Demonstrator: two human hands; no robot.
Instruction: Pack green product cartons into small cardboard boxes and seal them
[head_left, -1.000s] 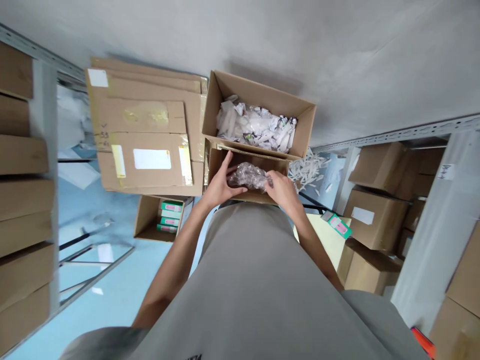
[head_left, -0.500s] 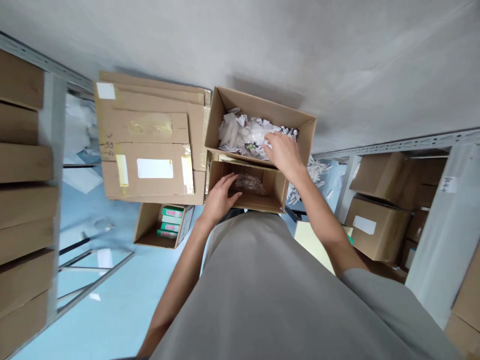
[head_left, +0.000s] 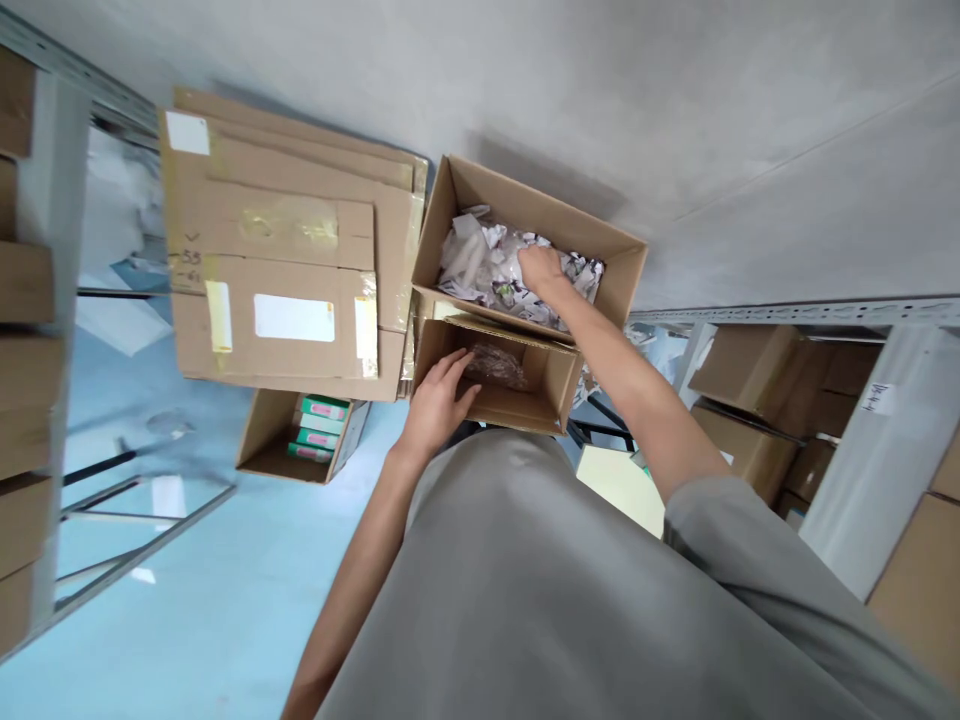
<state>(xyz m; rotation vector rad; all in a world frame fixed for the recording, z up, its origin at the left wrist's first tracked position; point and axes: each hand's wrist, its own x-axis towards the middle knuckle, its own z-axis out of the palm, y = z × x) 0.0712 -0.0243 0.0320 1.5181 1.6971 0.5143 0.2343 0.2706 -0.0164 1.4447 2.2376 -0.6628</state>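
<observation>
The far open carton (head_left: 600, 232) is filled with crumpled printed paper (head_left: 480, 275) and clear plastic wrap. My right hand (head_left: 541, 270) is down on this filling, its fingers curled into a fist; whatever lies inside the fist is hidden. A second open carton (head_left: 559, 385) stands between that one and my body, with a clear plastic bag or wrap (head_left: 496, 366) inside. Over its left end rests my left hand (head_left: 442, 400), fingers spread and holding nothing.
Flattened cardboard (head_left: 300, 230) is stacked left of the cartons. Below it, a small box (head_left: 270, 440) holds several green-and-white packs. Shelves with cartons stand left and right (head_left: 742, 380). A grey wall (head_left: 720, 120) rises behind; a metal frame (head_left: 150, 540) is at lower left.
My right hand has moved up and left, deeper into the crumpled paper, and its fingers have curled closed. The left hand stays at the near carton. The view has tilted slightly.
</observation>
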